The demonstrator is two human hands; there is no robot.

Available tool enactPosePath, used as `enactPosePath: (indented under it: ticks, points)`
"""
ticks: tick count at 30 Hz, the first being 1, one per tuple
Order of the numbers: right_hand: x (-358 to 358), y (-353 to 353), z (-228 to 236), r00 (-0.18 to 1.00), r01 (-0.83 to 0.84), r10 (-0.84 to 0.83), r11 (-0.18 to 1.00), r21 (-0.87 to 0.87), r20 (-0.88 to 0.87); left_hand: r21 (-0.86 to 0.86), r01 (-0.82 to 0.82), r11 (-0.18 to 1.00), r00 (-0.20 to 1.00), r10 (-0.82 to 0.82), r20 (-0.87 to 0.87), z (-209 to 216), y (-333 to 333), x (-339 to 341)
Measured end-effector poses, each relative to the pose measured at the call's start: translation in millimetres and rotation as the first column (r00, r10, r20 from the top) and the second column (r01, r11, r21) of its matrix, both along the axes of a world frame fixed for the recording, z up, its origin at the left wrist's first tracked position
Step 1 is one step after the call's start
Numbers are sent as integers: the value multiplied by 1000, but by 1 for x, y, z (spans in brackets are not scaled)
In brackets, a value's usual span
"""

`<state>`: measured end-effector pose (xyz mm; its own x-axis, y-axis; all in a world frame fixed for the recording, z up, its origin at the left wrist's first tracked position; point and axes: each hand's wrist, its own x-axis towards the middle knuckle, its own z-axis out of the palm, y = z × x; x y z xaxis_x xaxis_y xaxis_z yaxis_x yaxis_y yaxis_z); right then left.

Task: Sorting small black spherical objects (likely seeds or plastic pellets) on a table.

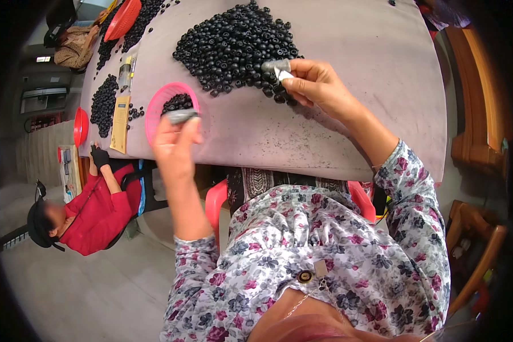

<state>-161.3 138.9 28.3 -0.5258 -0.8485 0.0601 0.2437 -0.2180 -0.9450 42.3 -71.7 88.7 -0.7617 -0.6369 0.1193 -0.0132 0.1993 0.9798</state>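
My right hand (319, 86) is at the near right edge of a heap of small round black bead-like pieces (233, 48), many with a hole. Its index finger has a grey covering, and something white (284, 74) shows at the thumb tip. Thumb and index finger are pinched; what lies between them is too small to tell. My left hand (178, 142) hovers over the near side of a pink plastic basket (152, 117), which holds more black pieces (178, 102). Grey covers a fingertip there too, and the thumb closes toward it; anything held is hidden.
A cloth-covered table (359, 51) bears dark specks near my right forearm. Further left are a yellowish strip (119, 124), another black heap (104, 105), a red basket (81, 126) and an orange-red basket (123, 18). A person in red (100, 214) sits at the left side.
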Motion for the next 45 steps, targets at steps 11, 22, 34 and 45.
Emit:
enactPosePath:
  ticks: [11,22,34,45]
  points:
    - [0,-5,-3,985,121,-123,992,26,119,-603,227,764,970,-124,208,-38,51,-54]
    - [-4,-6,-12,984,175,-176,982,74,8,-609,385,693,917,-208,342,-60,65,-86]
    - [-7,-6,-14,984,175,-171,980,93,-45,-673,431,600,899,-229,372,-63,68,-80]
    - [-2,-7,-11,985,169,-164,981,90,-61,-887,283,365,959,-128,253,-80,64,-80]
